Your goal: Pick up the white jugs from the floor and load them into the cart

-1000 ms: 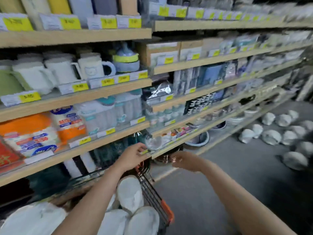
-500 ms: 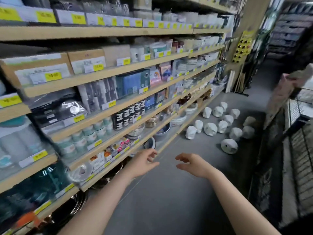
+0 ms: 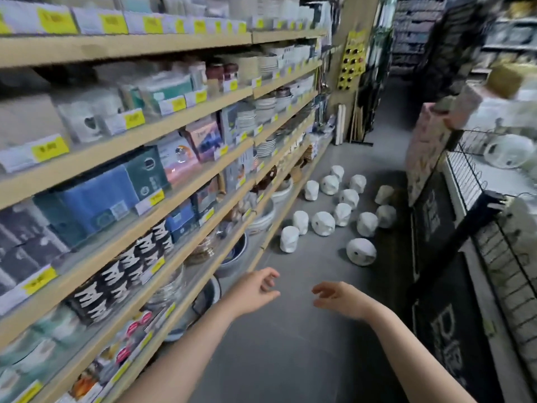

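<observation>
Left hand (image 3: 253, 292), right hand (image 3: 340, 301) lower centre: fingers loosely curled, empty. White jugs (image 3: 334, 210) mid-frame on floor. Yellow shelf tags (image 3: 49, 146) at left unreadable.

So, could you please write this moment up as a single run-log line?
phase: approaching jugs | left hand: open, empty | right hand: open, empty | white jugs: clustered on floor ahead, out of reach | cart: not in view

Even, soft light from overhead fills the aisle; the grey concrete floor (image 3: 290, 344) carries only faint shadows. Motion blur smears the yellow price labels (image 3: 58, 20) at upper left and the right edge. Wide-angle distortion bows the pale wooden shelves (image 3: 174, 117). The far upper right is dim.
</observation>
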A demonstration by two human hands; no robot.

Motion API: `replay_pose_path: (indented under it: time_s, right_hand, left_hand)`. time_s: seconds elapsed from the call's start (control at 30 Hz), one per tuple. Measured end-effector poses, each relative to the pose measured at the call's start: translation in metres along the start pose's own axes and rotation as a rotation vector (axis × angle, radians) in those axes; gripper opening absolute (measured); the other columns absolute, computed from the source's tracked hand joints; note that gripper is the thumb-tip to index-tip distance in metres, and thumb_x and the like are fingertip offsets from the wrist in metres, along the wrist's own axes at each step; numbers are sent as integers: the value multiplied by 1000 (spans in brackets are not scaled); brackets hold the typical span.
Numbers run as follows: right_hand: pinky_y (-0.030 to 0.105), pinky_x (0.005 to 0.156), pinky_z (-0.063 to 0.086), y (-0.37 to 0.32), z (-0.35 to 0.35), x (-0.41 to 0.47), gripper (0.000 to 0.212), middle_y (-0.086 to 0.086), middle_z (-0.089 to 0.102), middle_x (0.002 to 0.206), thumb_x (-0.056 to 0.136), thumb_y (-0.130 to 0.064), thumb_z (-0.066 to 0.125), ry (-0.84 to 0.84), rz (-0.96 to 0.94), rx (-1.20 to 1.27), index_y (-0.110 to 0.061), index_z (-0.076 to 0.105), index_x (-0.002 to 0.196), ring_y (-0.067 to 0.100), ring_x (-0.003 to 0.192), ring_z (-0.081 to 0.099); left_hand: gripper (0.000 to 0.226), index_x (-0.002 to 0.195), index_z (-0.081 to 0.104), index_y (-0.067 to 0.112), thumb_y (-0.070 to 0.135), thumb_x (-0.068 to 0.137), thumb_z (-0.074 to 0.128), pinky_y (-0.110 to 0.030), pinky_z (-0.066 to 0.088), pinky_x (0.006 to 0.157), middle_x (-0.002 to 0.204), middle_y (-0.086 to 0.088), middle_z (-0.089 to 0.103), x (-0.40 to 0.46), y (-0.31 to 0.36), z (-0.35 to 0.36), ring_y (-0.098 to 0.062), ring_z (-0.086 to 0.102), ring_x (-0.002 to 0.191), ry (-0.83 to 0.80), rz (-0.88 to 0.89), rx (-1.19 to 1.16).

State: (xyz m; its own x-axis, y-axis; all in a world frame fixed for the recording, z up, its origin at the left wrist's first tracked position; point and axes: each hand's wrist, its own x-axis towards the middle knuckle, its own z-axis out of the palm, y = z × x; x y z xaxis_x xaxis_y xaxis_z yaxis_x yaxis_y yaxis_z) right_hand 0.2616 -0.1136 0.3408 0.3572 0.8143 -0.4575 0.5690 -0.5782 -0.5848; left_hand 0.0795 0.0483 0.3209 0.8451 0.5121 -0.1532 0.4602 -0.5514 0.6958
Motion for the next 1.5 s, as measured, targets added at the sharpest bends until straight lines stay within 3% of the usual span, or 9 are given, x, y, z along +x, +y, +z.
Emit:
replay_pose_path:
  time_s: [0.23, 0.4, 0.7, 0.83, 1.0, 1.1, 1.17, 1.33, 1.5]
  right_hand:
    - [29, 92, 50, 73, -81, 87, 31, 2, 66, 110, 85, -32, 67, 61, 107, 139, -22, 63, 114, 17, 101, 64]
    - [30, 92, 51, 147, -153, 150, 28, -1, 67, 108, 86, -27, 65, 125, 91, 193, -23, 62, 114, 12, 100, 64]
    - [18, 84, 50, 248, -284, 264, 34, 1, 65, 113, 85, -27, 67, 90, 141, 245, -22, 60, 118, 8, 98, 63]
    - [19, 89, 44, 280, -320, 309, 42, -6, 57, 117, 86, -29, 66, 95, 176, 233, -22, 52, 125, 8, 105, 56]
    - [22, 89, 46, 319, -359, 371, 50, 0, 56, 112, 86, -25, 67, 142, 266, 297, -20, 46, 131, 15, 103, 59]
    - [27, 92, 48, 340, -379, 411, 60, 1, 56, 113, 85, -27, 68, 187, 340, 359, -21, 39, 138, 16, 101, 60]
    - [29, 93, 49, 353, -394, 429, 63, 2, 55, 115, 86, -29, 67, 206, 402, 356, -23, 36, 140, 17, 101, 60]
    - [27, 99, 42, 380, -424, 469, 68, 4, 48, 134, 87, -34, 65, 206, 487, 329, -27, 29, 145, 18, 120, 52]
    - [28, 103, 39, 423, -426, 510, 70, 2, 41, 138, 87, -37, 64, 215, 509, 283, -30, 28, 146, 18, 126, 46]
  left_hand:
    - [31, 115, 58, 19, 24, 86, 68, -24, 47, 86, 99, 2, 60, 151, 8, 2, -13, 61, 89, -92, 42, 6]
    - [25, 109, 63, 16, 19, 85, 69, -5, 40, 73, 93, 3, 62, 265, 31, 26, 1, 56, 77, 26, 55, -21]
    - [29, 112, 60, 25, 30, 84, 68, -18, 48, 82, 99, 12, 63, 438, 76, 65, 3, 60, 85, 15, -9, -48]
    - [27, 110, 59, 27, 27, 84, 68, -15, 46, 80, 101, 12, 62, 503, 70, 72, 1, 60, 85, -18, -52, -61]
    - [27, 105, 54, 35, 25, 85, 68, -15, 45, 79, 98, 14, 60, 606, 55, 80, 2, 59, 82, -86, -72, -70]
    - [32, 109, 55, 33, 21, 83, 70, -27, 49, 87, 98, 12, 58, 685, 42, 84, -1, 60, 86, -130, -56, -88]
    - [36, 116, 57, 29, 22, 83, 70, -32, 48, 93, 98, 8, 59, 733, 37, 90, -6, 60, 97, -167, -76, -65]
    - [41, 124, 54, 29, 27, 85, 68, -34, 49, 86, 113, 8, 53, 832, 42, 96, -12, 57, 103, -312, -1, 40]
    - [44, 128, 52, 27, 27, 87, 66, -33, 45, 93, 117, 8, 51, 896, 40, 129, -11, 54, 104, -341, 37, 55]
